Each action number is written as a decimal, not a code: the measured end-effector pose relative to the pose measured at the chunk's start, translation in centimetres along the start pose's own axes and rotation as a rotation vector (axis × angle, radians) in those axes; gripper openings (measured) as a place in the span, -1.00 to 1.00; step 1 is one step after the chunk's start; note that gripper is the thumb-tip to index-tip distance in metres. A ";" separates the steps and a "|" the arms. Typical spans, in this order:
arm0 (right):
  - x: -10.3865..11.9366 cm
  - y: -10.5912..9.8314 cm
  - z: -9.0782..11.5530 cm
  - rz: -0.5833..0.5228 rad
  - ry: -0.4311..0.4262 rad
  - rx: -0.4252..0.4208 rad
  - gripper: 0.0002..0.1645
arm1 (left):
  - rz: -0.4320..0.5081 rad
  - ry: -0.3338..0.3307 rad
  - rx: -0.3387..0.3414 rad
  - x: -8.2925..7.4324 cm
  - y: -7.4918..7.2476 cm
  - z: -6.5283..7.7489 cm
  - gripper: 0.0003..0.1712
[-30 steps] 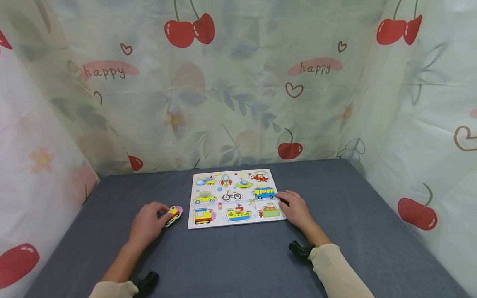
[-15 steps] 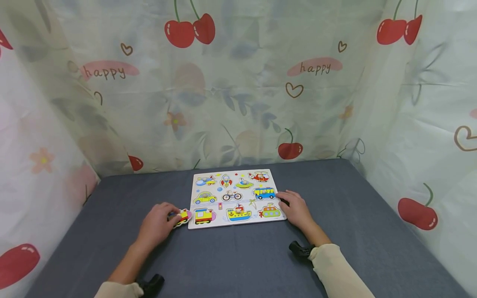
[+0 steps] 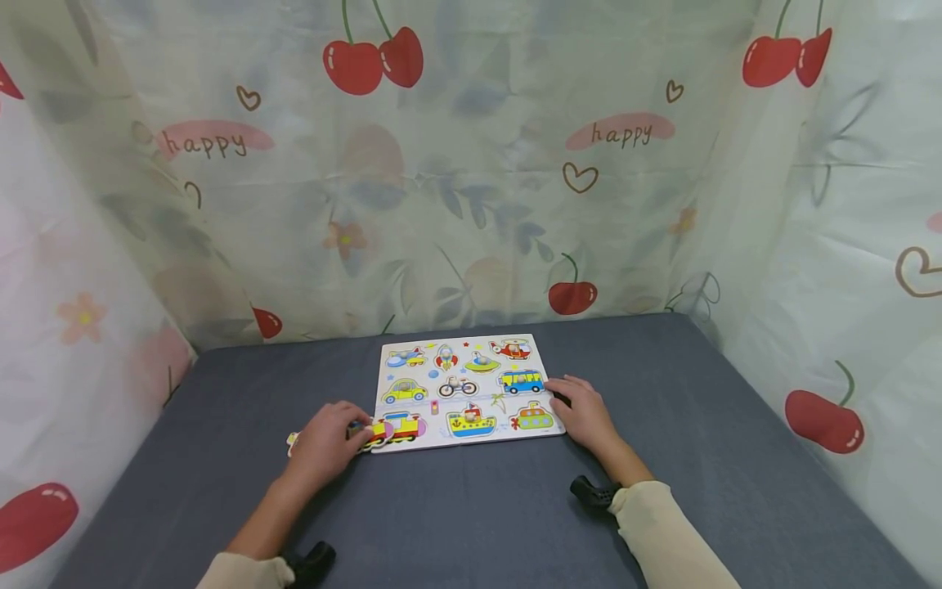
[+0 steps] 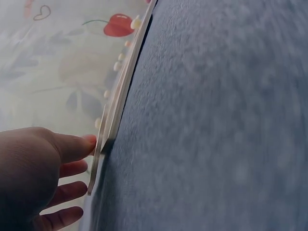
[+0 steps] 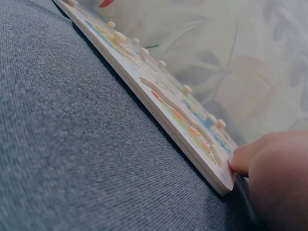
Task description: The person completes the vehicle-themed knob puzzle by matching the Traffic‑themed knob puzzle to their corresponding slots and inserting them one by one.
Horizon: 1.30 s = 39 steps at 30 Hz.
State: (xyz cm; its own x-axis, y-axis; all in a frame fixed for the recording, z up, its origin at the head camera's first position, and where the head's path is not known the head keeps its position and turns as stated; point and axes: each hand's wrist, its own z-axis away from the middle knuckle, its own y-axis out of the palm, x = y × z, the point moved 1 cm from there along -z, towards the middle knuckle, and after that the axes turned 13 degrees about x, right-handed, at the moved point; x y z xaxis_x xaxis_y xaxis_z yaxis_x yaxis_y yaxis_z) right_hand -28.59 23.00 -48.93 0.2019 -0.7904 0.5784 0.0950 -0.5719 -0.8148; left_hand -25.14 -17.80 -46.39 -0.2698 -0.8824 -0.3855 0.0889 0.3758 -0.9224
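My left hand (image 3: 327, 448) pinches a train puzzle piece (image 3: 381, 433), red and yellow with a pink front. In the left wrist view the piece (image 4: 98, 159) tilts against the end of the puzzle board (image 4: 126, 77), and its front overlaps the lower left corner, partly covering the printed train. The white board (image 3: 436, 425) lies flat, with vehicle pictures and knobbed pieces. At its right edge, my right hand (image 3: 585, 413) rests with fingertips touching the board. The submarine recess (image 5: 185, 122) near that hand shows no knob.
A small pale yellow edge of another piece (image 3: 292, 442) shows from behind the left hand; its kind is hidden. Grey cloth covers the table (image 3: 471, 515). Printed curtains (image 3: 471, 164) enclose the back and sides.
My left hand has slid right with the train piece, from the bare cloth onto the board's lower left corner. The other piece's edge has come into sight behind it. My right hand stays still.
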 end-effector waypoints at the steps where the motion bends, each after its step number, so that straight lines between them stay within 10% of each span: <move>1: 0.0 0.0 0.0 0.000 -0.002 0.001 -0.56 | -0.001 0.008 0.001 -0.1 0.1 -0.1 -0.85; 39: 0.2 -0.2 0.3 -0.028 -0.026 -0.003 -0.57 | -0.051 0.125 -0.001 -2.7 1.2 -2.2 -0.90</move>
State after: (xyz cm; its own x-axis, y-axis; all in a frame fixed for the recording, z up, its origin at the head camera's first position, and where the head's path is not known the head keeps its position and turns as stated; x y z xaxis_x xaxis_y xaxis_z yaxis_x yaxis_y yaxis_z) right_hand -28.28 23.01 -48.68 0.2245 -0.7679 0.5999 0.0977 -0.5947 -0.7980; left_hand -26.38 -14.36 -46.38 -0.3912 -0.8582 -0.3325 0.0711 0.3320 -0.9406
